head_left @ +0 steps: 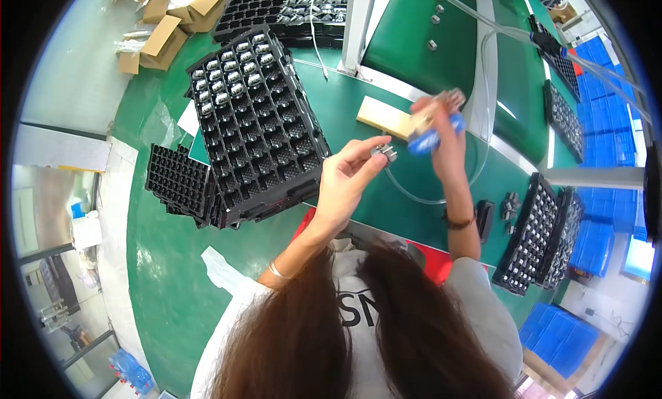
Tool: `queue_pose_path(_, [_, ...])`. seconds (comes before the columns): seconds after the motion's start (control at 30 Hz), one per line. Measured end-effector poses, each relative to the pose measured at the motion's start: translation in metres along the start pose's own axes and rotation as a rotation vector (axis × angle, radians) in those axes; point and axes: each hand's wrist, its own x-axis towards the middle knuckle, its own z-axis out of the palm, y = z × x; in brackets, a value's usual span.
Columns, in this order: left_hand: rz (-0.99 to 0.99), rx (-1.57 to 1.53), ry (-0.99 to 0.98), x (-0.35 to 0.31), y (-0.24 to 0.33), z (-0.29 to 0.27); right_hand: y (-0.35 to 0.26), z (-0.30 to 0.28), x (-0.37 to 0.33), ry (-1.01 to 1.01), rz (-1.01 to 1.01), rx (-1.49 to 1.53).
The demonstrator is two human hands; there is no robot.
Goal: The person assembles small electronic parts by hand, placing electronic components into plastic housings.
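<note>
Long hair [293, 330] hangs nearest.
Left hand [350, 173] pinches pronged metal part [386, 152], best kept steady; right hand [447, 138] blurs, grip unclear.

To my front left, open cardboard boxes [163, 41] stand at the edge of the green floor [158, 275], clear plastic film [163, 125] lies nearer me, and stacked blue bins [605, 127] line my right.
</note>
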Motion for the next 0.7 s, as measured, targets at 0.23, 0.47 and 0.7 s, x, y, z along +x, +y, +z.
queue_pose_path(0.23, [0.003,-0.037,-0.035,-0.013,-0.012,0.004,0.0,0.02,-0.052,-0.071,0.013,0.083])
queue_pose_path(0.47, [-0.005,-0.015,0.018,-0.024,-0.016,0.003,-0.002,0.032,-0.064,-0.053,0.028,0.05])
queue_pose_path(0.7, [-0.01,-0.038,0.024,-0.015,-0.006,-0.013,0.012,0.03,-0.041,-0.076,-0.03,-0.065])
